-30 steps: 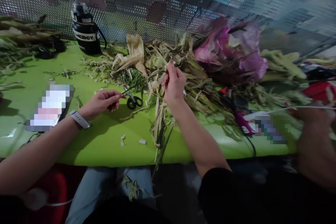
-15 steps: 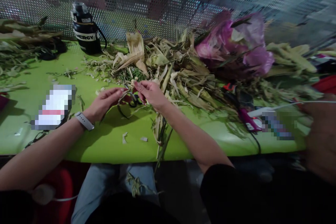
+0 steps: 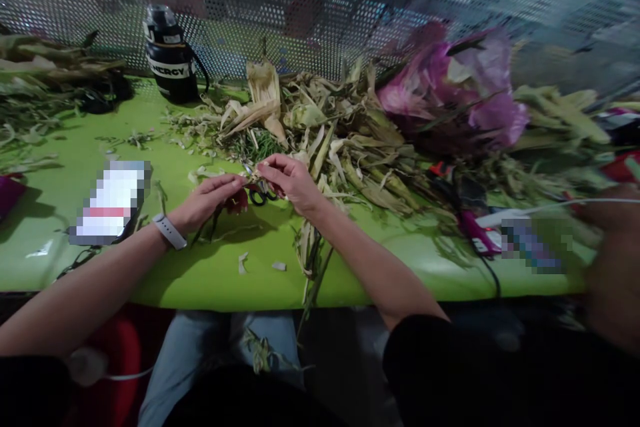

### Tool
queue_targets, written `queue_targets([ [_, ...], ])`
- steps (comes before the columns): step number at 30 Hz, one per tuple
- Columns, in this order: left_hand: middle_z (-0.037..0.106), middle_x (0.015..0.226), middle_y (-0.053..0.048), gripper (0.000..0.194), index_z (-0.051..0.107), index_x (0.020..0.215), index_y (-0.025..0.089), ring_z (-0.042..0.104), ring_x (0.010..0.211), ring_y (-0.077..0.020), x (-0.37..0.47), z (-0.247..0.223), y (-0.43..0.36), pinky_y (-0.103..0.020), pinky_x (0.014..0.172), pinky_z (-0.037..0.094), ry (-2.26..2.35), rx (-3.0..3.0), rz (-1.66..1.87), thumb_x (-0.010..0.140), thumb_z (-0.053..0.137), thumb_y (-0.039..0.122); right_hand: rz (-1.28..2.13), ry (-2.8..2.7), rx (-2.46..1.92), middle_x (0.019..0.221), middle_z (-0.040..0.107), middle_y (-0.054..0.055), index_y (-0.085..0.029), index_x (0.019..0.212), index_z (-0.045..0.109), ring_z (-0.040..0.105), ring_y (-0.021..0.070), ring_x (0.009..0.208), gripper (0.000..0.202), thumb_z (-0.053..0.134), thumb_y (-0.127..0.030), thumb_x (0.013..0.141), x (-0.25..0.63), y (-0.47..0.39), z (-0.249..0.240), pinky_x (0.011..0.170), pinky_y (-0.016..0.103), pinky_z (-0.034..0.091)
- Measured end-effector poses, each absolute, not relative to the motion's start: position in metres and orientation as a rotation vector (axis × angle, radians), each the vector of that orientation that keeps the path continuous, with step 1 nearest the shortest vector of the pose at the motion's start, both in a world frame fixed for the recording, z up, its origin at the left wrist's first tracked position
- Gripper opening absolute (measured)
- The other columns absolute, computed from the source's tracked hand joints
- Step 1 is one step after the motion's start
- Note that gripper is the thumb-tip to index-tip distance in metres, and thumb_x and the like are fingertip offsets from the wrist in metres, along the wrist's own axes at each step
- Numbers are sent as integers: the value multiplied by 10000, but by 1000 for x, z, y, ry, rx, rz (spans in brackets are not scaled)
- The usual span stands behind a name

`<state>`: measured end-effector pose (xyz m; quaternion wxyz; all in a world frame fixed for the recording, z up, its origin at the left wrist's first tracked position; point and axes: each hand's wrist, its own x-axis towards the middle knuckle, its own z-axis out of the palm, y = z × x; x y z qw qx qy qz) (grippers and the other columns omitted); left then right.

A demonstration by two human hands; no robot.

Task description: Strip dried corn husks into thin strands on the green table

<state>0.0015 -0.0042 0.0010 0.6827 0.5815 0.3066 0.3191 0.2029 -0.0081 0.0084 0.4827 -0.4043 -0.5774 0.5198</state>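
My left hand [image 3: 220, 195], a pale band on its wrist, pinches a thin strip of plant material that hangs below its fingers. Close beside it, my right hand [image 3: 286, 177] has its thumb and fingers pressed together on the small pale end of that strip. Dark-handled scissors [image 3: 257, 195] lie on the green table [image 3: 200, 273] just behind and beneath the fingertips, partly hidden. Beyond the hands spreads a heap of dry corn husks [image 3: 345, 127], with a small bunch of green strands [image 3: 257, 145] at its near left.
A black bottle [image 3: 171, 60] stands at the back left. A phone [image 3: 113, 203] lies left of my arm. At the right are a pink plastic bag [image 3: 460, 93], cables, another phone [image 3: 533, 245] and a person's blurred arm [image 3: 613, 260]. A perforated metal screen [image 3: 225, 7] rises behind.
The view has shifted slightly, so the table's contents sit a little further right. My hands have come closer together, and the pale end between them has dropped lower.
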Motion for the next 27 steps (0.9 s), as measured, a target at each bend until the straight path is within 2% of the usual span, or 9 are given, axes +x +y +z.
queue_targets([
  [3,697,820,-86,377,708,1016,118,641,721,-149,2,0,-4,-263,671,530,653,1137,688,886,600,455,1270,-1388,-952,581,521,-63,-197,845,594,402,52,434,396,709,-566,762,201,-7,4,393,199,305],
  [6,692,844,-73,297,702,1023,135,641,714,-138,3,0,-3,-247,646,534,613,1007,656,858,658,378,1286,-1379,-961,611,540,-60,-205,860,582,420,55,446,422,706,-592,749,199,-7,2,404,203,337],
  [8,688,848,-71,299,703,1004,142,639,704,-138,4,-1,-3,-241,616,534,580,938,622,846,666,394,1303,-1366,-947,622,545,-62,-210,867,577,420,53,447,435,710,-603,738,197,-8,2,409,203,346],
  [12,674,799,-72,337,706,904,131,613,650,-122,6,-3,-2,-219,575,525,543,852,589,857,632,456,1346,-1321,-897,627,536,-70,-209,864,568,418,44,445,455,737,-601,706,192,-10,1,412,195,348],
  [18,657,747,-33,276,686,916,119,590,596,-78,4,-6,-3,-164,545,500,487,900,661,795,736,362,1430,-1236,-863,609,538,-82,-217,866,531,405,36,417,449,732,-592,721,186,-14,-1,398,182,341],
  [22,643,686,-17,220,671,836,121,562,553,-66,6,-2,-7,-162,544,493,488,892,705,766,773,303,1460,-1186,-836,600,535,-85,-211,860,529,400,32,413,436,743,-566,724,182,-16,-2,389,174,321],
  [27,595,595,15,229,631,743,129,453,458,-32,9,6,-12,-138,446,388,522,923,790,765,779,303,1517,-1151,-838,629,559,-75,-212,864,536,427,31,436,413,716,-567,752,179,-17,-7,407,166,321],
])
